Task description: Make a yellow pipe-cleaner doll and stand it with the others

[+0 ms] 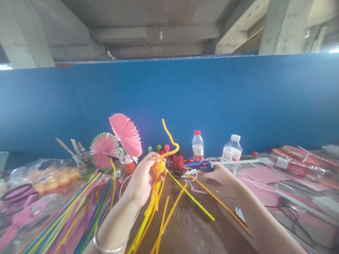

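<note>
My left hand (140, 181) is closed around a small ball of coiled orange-yellow pipe cleaner (158, 168). One bent end of it sticks up against the blue wall, and several orange lengths hang below the fingers. A blue hot glue gun (197, 165) is gripped in my right hand (219, 174), its nozzle pointing left towards the ball but apart from it. From its back runs a long white glue stick (239, 162). Loose orange pipe cleaners (217, 203) and a yellow-green pipe cleaner (192, 195) lie on the brown table (196, 229) between my arms.
Many coloured pipe cleaners (66, 218) lie at the left, near pink paper fans (125, 134) and a red cup (128, 166). Behind the glue gun stand a red-capped bottle (197, 146) and a white-capped bottle (232, 150). Pink paper sheets (261, 174) and black cables (288, 215) cover the right.
</note>
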`<state>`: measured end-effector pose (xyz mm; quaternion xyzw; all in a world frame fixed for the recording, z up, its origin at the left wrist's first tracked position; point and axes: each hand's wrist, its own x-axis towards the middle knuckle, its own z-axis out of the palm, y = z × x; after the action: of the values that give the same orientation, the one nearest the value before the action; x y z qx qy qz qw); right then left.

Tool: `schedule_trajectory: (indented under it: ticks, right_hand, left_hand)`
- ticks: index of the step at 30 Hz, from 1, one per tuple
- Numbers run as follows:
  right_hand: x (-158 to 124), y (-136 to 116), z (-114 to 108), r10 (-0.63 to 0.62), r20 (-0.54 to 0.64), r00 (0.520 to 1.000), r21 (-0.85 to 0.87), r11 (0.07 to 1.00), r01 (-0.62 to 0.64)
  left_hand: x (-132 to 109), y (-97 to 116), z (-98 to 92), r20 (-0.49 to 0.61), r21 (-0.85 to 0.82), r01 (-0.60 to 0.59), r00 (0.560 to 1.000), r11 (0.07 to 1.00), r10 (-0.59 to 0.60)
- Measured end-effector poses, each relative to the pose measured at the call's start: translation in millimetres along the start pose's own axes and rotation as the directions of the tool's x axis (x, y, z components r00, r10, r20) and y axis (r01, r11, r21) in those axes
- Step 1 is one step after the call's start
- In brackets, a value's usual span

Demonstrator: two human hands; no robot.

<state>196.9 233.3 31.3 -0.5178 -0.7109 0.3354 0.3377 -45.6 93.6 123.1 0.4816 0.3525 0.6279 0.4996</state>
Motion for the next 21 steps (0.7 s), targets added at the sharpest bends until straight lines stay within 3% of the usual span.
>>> schedule_trajectory:
  ticks: [5,10,15,18,21]
  right_hand:
    - [-2.7,-7.1,-3.0,-0.052,0.004,0.999,0.231,0.972,0.050]
    - [-6.1,-13.9,-0.7,-0.111,-0.017,0.994,0.450,0.886,0.107]
    - [-6.1,-14.3,6.8,-0.102,-0.043,0.994,0.585,0.804,0.108]
    - [-2.9,-11.2,10.4,-0.078,-0.036,0.996,0.614,0.785,0.084]
    - [1.4,-5.8,12.6,-0.048,-0.052,0.997,0.651,0.756,0.071]
  left_hand:
    - [13.2,-27.4,-8.3,-0.016,0.083,0.097,0.995,0.992,-0.096]
    - [15.9,-47.1,-9.7,0.201,0.155,0.128,0.967,0.980,-0.158]
    - [10.2,-47.0,-9.5,0.413,0.444,0.062,0.871,0.894,-0.266]
    - [7.6,-43.2,-10.5,0.480,0.585,-0.001,0.806,0.811,-0.345]
    - [6.3,-40.8,-10.6,0.503,0.651,-0.059,0.780,0.757,-0.372]
